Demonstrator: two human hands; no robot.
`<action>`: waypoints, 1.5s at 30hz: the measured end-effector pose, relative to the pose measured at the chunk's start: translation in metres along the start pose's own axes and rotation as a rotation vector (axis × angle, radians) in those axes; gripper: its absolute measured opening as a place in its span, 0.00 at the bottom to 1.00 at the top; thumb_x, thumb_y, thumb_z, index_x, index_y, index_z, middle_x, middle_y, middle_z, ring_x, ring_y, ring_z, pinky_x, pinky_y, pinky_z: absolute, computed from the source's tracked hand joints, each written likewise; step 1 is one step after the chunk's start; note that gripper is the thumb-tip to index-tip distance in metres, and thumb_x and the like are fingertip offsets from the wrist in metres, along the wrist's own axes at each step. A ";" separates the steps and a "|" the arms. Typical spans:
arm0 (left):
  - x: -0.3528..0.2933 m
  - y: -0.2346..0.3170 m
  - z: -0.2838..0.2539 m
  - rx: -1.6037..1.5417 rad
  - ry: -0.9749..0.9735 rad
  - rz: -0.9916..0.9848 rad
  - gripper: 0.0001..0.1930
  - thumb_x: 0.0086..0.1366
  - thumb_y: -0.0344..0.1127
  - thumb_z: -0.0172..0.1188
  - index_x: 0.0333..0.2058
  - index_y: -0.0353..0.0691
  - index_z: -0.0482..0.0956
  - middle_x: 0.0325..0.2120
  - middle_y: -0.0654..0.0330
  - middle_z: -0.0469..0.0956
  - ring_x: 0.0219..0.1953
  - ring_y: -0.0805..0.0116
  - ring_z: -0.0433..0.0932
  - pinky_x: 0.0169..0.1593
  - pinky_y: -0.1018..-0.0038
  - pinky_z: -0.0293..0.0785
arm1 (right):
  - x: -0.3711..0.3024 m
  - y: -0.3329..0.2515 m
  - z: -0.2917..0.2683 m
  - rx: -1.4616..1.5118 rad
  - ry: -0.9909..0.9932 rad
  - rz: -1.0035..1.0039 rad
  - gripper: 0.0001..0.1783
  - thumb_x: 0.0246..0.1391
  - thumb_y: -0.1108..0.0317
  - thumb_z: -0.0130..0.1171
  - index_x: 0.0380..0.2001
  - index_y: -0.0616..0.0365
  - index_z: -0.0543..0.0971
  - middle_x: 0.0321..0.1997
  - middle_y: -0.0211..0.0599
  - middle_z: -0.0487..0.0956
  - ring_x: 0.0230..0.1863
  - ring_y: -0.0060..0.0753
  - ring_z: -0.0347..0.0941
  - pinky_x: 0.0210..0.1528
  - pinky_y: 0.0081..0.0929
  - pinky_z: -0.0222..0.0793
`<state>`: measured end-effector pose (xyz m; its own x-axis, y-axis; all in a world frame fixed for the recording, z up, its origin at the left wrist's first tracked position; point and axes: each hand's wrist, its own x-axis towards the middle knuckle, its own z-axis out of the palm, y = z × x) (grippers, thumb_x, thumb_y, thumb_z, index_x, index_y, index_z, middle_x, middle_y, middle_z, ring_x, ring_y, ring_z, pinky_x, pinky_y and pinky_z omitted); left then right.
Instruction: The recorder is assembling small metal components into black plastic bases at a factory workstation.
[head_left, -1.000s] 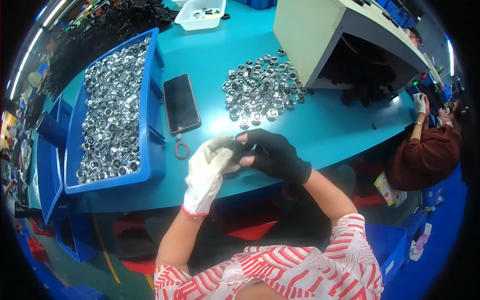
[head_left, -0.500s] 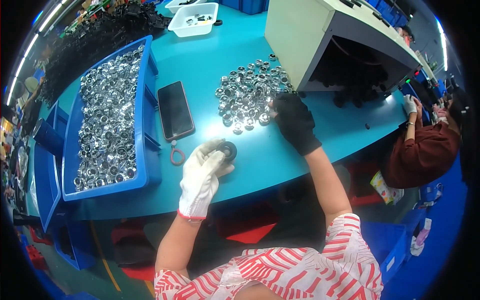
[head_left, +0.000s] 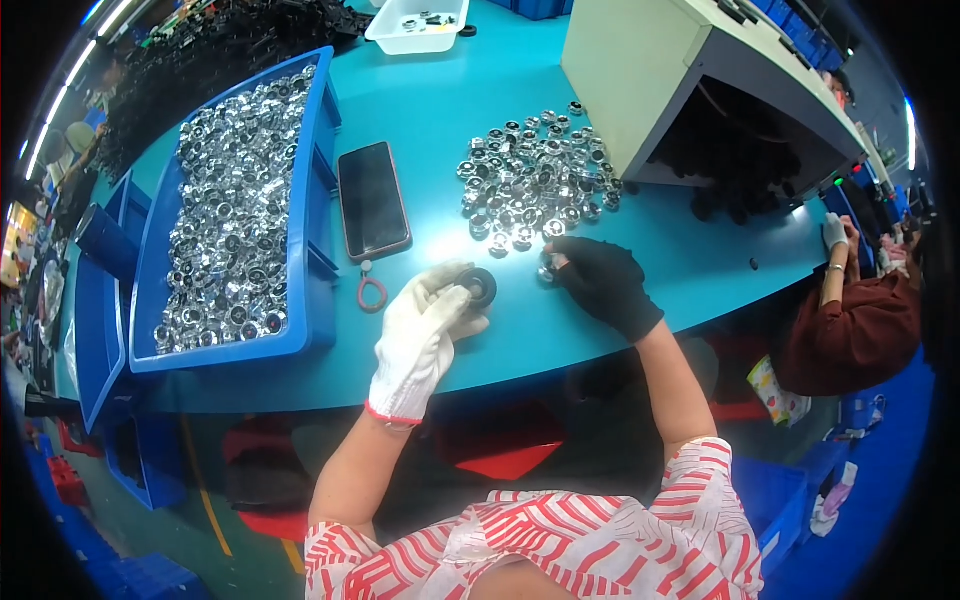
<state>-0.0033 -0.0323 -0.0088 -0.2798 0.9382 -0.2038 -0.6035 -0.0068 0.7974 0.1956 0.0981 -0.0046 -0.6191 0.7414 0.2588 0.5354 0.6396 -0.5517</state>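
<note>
My left hand (head_left: 428, 318), in a white knitted glove, is closed on a black rubber-like ring (head_left: 478, 288) with a hole in its middle. To its right, my right hand (head_left: 602, 280) wears a black glove with bare fingertips. Thumb and fingers of that hand pinch a small shiny silver hub (head_left: 547, 270) just above the teal table. Beyond the right hand lies a loose pile of similar silver hubs (head_left: 535, 175) with dark centres. The two hands are apart, with bare tabletop between them.
A blue bin (head_left: 318, 200) full of silver hubs stands at left, beside a phone (head_left: 373, 200) with a red strap loop (head_left: 371, 290). A beige machine (head_left: 640, 75) with black parts in its opening stands right of the pile. A white tray (head_left: 415, 40) is behind. Another person (head_left: 850, 330) sits far right.
My right hand has drawn back from the pile toward me, now with a silver hub in its fingers. The left hand still holds the black ring. The whole view has shifted slightly.
</note>
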 end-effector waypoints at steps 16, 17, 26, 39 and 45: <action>0.001 -0.002 0.000 -0.043 -0.039 0.003 0.20 0.60 0.28 0.57 0.50 0.27 0.67 0.38 0.52 0.77 0.37 0.63 0.80 0.37 0.75 0.82 | -0.004 -0.009 0.002 -0.118 0.034 -0.176 0.09 0.51 0.60 0.58 0.35 0.49 0.78 0.34 0.30 0.76 0.33 0.33 0.76 0.32 0.30 0.69; 0.002 -0.002 -0.001 -0.046 -0.048 -0.007 0.20 0.60 0.28 0.57 0.50 0.27 0.67 0.38 0.52 0.77 0.37 0.63 0.80 0.37 0.74 0.82 | -0.005 -0.009 0.002 -0.135 0.022 -0.170 0.08 0.51 0.60 0.58 0.34 0.49 0.78 0.34 0.30 0.76 0.33 0.33 0.76 0.32 0.30 0.69; 0.000 0.001 0.000 -0.048 -0.058 -0.025 0.20 0.61 0.29 0.55 0.50 0.27 0.67 0.38 0.52 0.77 0.37 0.63 0.80 0.36 0.74 0.82 | -0.007 -0.020 -0.004 -0.159 -0.030 -0.215 0.13 0.44 0.68 0.64 0.36 0.49 0.78 0.37 0.28 0.77 0.34 0.31 0.76 0.32 0.25 0.70; -0.004 -0.001 0.005 0.017 -0.081 -0.034 0.23 0.61 0.28 0.56 0.54 0.27 0.63 0.43 0.52 0.75 0.42 0.67 0.77 0.41 0.76 0.77 | -0.002 -0.052 0.007 0.385 0.014 -0.249 0.17 0.44 0.68 0.67 0.39 0.52 0.76 0.35 0.31 0.76 0.30 0.26 0.76 0.30 0.23 0.72; -0.008 0.003 0.008 0.035 -0.090 -0.045 0.24 0.61 0.27 0.55 0.54 0.26 0.62 0.45 0.51 0.73 0.42 0.68 0.77 0.41 0.76 0.77 | -0.003 -0.056 0.012 0.367 0.035 -0.266 0.17 0.43 0.68 0.67 0.39 0.52 0.76 0.36 0.30 0.76 0.31 0.28 0.76 0.30 0.23 0.72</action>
<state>0.0031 -0.0368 0.0001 -0.1842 0.9645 -0.1894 -0.5868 0.0467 0.8084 0.1605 0.0579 0.0161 -0.6841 0.5716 0.4530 0.1173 0.6993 -0.7052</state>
